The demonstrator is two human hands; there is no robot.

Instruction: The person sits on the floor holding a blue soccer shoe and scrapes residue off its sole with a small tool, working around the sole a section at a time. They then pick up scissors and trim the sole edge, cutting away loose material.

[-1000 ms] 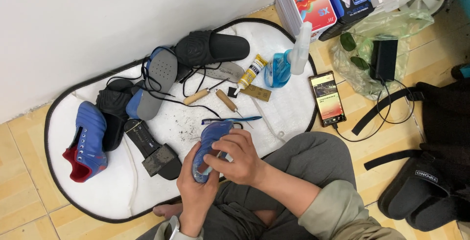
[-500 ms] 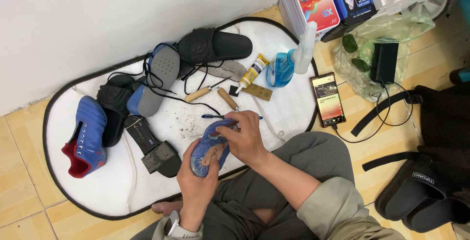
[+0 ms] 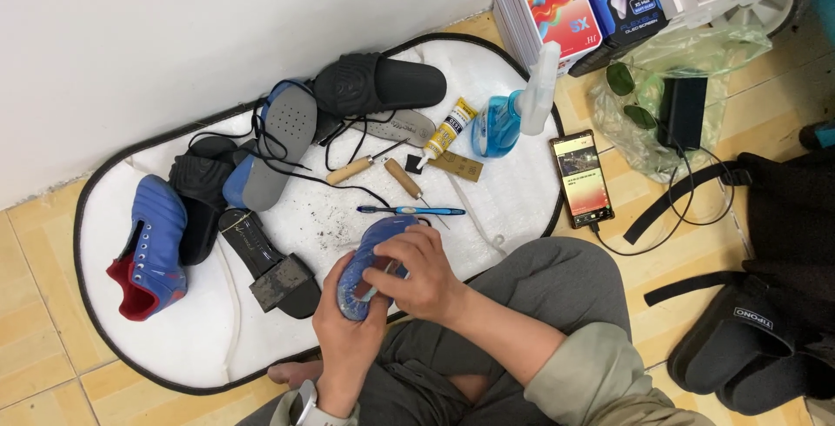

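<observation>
Item: blue shoe [image 3: 365,261], small, sole side partly up, above the lap at the mat's [image 3: 522,209] 6 o'clock edge.
Left hand [image 3: 344,330]: cupped shut under the heel end, bearing the weight.
Right hand [image 3: 413,274]: fingers curled down on the upper part, at 3 o'clock of the shoe; whether a tool is pinched between them cannot be told.
Handling: judged light, soft upper, flexible sole; likely to fold if squeezed mid-length; best held at heel and toe.
Nearby: blue pen-like tool [image 3: 409,210] at 12 o'clock, just beyond the shoe; two wooden-handled awls [image 3: 404,179]; glue tube [image 3: 448,129]; spray bottle [image 3: 513,113].
Other: phone [image 3: 581,178] at 2 o'clock, off the mat.
</observation>
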